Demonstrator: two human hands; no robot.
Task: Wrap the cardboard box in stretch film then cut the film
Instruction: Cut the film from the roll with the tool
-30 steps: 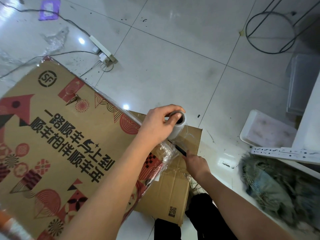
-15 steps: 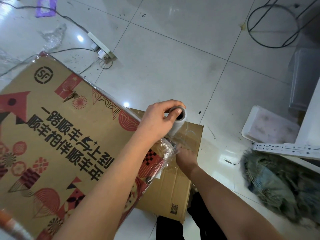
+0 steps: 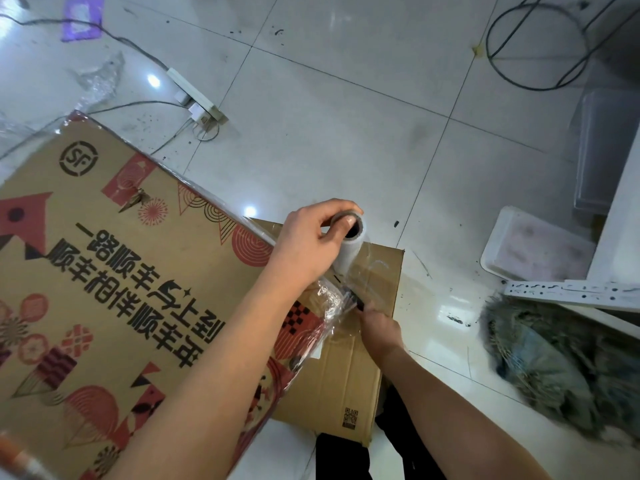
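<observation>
The big printed cardboard box (image 3: pixel 114 289) stands on the tiled floor (image 3: pixel 346 133), and its near right corner is already covered with stretch film (image 3: pixel 332 299), which gathers there into a crumpled, shiny strand. Behind this corner a plain flat piece of cardboard (image 3: pixel 349 375) lies on the floor. From the strand the film runs up to the roll (image 3: pixel 349 247), which stands upright just above the corner.

The left hand (image 3: pixel 308 244) holds the roll at its top, fingers curled around the end and one fingertip on the rim of the core. The right hand (image 3: pixel 379 329) is closed around a small dark tool (image 3: pixel 355 299), probably a cutter, and its tip touches the bunched film between the roll and the box.

So I judge the wrapping is nearly finished and the cutting step is in hand. The next move asks the left hand to keep the film tight while the blade goes across the strand, away from the fingers; loose film would only fold around the blade.

Farther away on the floor are a power strip (image 3: pixel 194 95) with cables, and a white tray (image 3: pixel 533 247).
</observation>
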